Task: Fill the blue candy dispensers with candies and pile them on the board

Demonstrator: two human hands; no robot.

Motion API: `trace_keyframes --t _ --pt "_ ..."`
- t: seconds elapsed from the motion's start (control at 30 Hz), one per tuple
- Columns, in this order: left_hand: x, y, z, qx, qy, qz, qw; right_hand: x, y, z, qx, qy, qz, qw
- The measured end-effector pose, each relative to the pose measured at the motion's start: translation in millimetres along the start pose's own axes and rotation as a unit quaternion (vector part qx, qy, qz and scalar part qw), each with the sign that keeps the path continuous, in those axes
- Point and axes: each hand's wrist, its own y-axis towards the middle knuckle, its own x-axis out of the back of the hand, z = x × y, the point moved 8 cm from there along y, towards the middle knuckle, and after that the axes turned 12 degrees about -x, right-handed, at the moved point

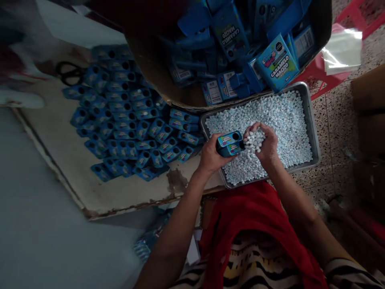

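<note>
My left hand [210, 155] grips a small blue candy box [229, 143] with a round hole on its top, held over the near-left part of a metal tray [309, 116]. The tray is full of small white candies [282, 128]. My right hand [263, 145] is cupped shut around a handful of those white candies, right beside the box's open end. Both hands hover just above the tray.
Several filled blue boxes [126, 120] lie in rows on a worn board [60, 136] to the left. A cardboard carton [228, 44] of flat blue packs sits behind the tray. Black scissors [67, 73] lie at the far left. A red stool [325, 72] holds clear bags.
</note>
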Motion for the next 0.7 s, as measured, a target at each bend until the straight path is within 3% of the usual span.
trace_keyframes --t 0.13,0.3,0.43,0.57,0.7 --pt "-6.5 3 -7 -0.037 -0.070 -0.038 0.996 -30 -26 30 0.093 -0.020 0.025 0.995" --pt "-36.5 1 3 -0.022 -0.145 -0.071 0.987 -30 -33 47 0.150 -0.061 -0.017 0.987" --pt "-52.3 -5 9 -0.024 -0.203 -0.089 0.975 -30 -26 43 0.153 -0.079 -0.007 0.985" --pt "-48.5 -5 3 -0.056 -0.237 -0.088 0.966 -38 -21 37 0.140 -0.094 0.005 0.986" --pt "-44.0 -2 -1 -0.044 -0.268 -0.077 0.959 -47 -19 35 0.138 -0.129 0.013 0.982"
